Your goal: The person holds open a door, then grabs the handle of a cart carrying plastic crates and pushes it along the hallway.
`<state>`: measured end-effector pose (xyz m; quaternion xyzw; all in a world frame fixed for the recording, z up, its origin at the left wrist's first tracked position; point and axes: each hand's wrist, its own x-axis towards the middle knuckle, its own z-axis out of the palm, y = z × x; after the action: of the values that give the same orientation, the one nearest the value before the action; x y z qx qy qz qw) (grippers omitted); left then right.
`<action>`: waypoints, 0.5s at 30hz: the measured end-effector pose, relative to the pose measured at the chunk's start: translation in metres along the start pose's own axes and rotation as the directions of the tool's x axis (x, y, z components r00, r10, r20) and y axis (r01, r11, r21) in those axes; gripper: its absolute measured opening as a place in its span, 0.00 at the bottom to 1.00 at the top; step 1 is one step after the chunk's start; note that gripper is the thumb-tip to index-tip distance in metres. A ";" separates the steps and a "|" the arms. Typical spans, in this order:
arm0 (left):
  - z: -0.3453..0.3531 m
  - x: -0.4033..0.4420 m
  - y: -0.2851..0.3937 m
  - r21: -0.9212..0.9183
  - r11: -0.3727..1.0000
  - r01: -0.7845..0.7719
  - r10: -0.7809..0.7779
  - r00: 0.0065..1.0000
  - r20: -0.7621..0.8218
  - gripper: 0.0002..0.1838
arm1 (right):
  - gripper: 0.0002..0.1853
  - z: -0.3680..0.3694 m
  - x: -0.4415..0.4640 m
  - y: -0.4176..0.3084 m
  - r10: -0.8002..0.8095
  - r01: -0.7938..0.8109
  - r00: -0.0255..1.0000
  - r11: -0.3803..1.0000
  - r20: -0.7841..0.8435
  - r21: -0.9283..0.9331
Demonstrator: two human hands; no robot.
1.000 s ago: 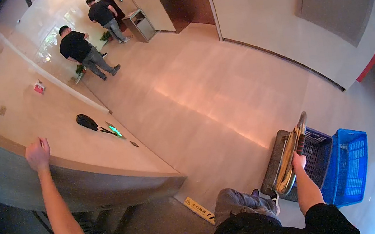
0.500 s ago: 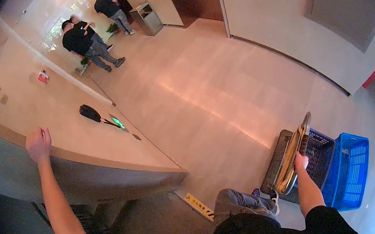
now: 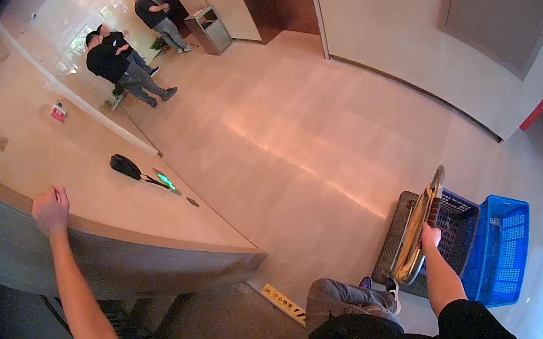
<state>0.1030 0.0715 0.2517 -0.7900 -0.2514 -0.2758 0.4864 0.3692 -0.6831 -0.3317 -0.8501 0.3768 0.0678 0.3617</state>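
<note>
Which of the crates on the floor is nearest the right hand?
The dark navy crate, close beside the right hand; the bright blue crate lies farther out, past it.

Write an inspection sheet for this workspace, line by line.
Surface: pale floor, yellow warning strip at the dark area's edge
Job's things: curved handle, dark crate, blue crate alongside
Clutter: black item with strap, near green-lit sign
Grip: right hand on the handle; left hand raised, fingers curled, nothing visible in it
Cables: nothing seen
Surroundings: three people beyond, bin nearby
</note>
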 end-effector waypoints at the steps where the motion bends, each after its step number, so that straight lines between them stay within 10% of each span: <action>1: -0.003 0.000 0.002 0.000 1.000 0.002 -0.002 1.000 0.006 0.15 | 0.28 0.001 0.002 0.001 -0.004 0.004 1.000 1.000 -0.001 -0.006; 15: 0.004 -0.001 -0.003 0.038 0.999 -0.038 0.038 0.999 -0.015 0.13 | 0.28 0.012 0.012 0.010 0.052 -0.051 0.999 0.998 -0.010 0.038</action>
<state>0.1007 0.0763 0.2511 -0.7832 -0.2376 -0.2681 0.5081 0.3728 -0.6872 -0.3505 -0.8334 0.4018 0.0654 0.3739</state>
